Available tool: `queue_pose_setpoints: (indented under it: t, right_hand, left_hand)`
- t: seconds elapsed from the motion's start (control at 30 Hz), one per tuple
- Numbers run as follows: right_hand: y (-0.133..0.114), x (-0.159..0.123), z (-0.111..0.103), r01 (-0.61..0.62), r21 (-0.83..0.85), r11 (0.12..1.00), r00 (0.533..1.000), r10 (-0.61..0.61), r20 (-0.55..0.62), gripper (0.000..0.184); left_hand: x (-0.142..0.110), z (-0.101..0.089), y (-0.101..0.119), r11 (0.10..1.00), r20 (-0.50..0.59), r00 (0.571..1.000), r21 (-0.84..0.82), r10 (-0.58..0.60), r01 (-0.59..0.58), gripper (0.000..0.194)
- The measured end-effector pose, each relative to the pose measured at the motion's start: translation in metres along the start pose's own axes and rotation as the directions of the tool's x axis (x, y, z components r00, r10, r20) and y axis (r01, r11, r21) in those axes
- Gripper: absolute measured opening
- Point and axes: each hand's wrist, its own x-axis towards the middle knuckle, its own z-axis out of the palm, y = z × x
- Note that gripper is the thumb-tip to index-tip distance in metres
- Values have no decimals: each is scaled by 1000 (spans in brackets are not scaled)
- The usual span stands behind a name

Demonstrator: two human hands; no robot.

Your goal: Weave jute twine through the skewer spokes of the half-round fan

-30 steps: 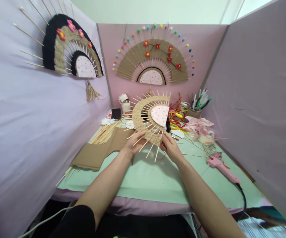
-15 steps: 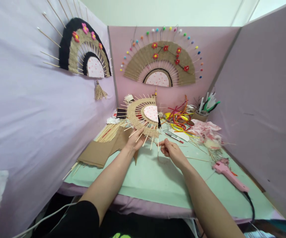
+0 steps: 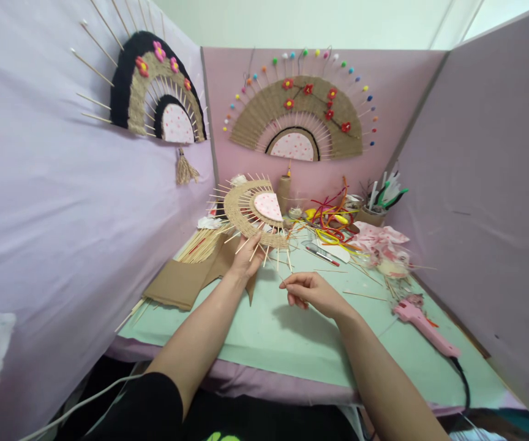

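Note:
My left hand (image 3: 249,252) grips a half-round fan (image 3: 237,211) by its lower edge, holding it up above the table. Thin wooden sticks radiate from the fan, and twine is woven between them in a wide band. At its centre is a half-circle of pink spotted cloth (image 3: 268,207). To the lower right of the fan, my right hand (image 3: 305,289) pinches a thin strand of twine (image 3: 281,279) that runs up toward the fan's lower sticks. Thumb and index finger are pressed together on it; the other fingers curl below.
A pink glue gun (image 3: 425,324) lies at the right with its cord over the edge. Brown cardboard (image 3: 177,285) and a bundle of sticks (image 3: 200,245) lie left. Coloured pipe cleaners (image 3: 331,211), spotted cloth scraps (image 3: 379,239) and a tool pot (image 3: 371,215) stand behind. Finished fans (image 3: 255,122) hang on the walls.
The fan has shifted left and turned a little in my left hand. My right hand has moved down, away from the fan, drawing the twine strand out. A twine spool behind is now visible.

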Motion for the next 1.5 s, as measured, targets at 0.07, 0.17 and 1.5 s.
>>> queue_pose_setpoints:
  t: [0.07,0.17,1.5]
  right_hand:
    - [2,0,-1,1,57,998,1000,1,-25,28]
    - [3,2,-3,5,109,994,998,2,-68,29]
    - [-1,12,-14,226,450,864,915,-30,-401,22]
  left_hand:
    - [0,0,-1,1000,2,1000,-9,12,-12,57]
    - [1,-2,-1,1000,-7,1000,-1,13,-13,58]
    - [-18,7,2,969,213,947,108,-240,221,54]
